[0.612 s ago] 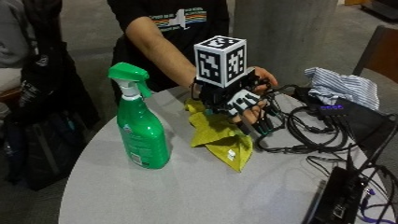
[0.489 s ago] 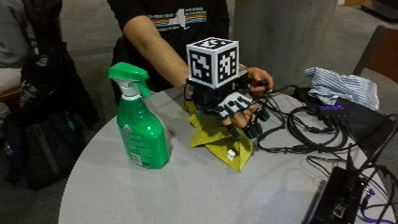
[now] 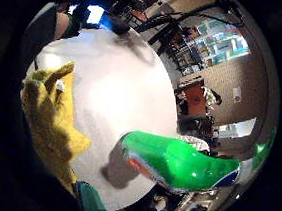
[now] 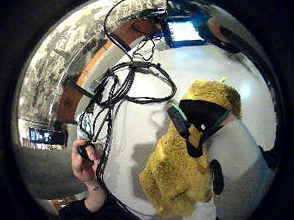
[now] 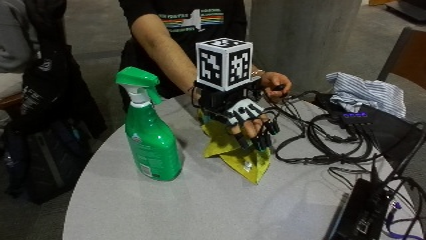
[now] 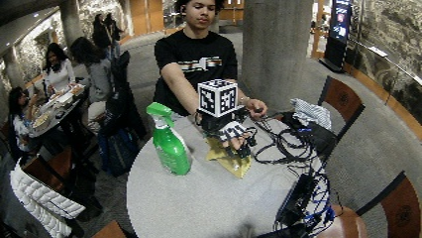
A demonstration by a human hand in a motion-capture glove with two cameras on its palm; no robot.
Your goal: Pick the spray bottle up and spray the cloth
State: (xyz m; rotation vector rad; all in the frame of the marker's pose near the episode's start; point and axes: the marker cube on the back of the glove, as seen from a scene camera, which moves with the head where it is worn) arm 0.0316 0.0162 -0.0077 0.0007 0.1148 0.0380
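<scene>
1 green plastic spray bottle (image 5: 150, 135) is standing upright on the round grey table (image 5: 166, 210), long axis vertical, nozzle pointing away from the crumpled, fuzzy yellow cloth (image 5: 241, 161) beside it. Just above that cloth, the gloved right hand (image 5: 247, 120) is hovering, fingers relaxed, holding nothing.

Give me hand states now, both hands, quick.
Right hand: open, fingers hanging over the yellow cloth, holding nothing; green spray bottle untouched.
Bare left hand: pinching the black cables.
</scene>
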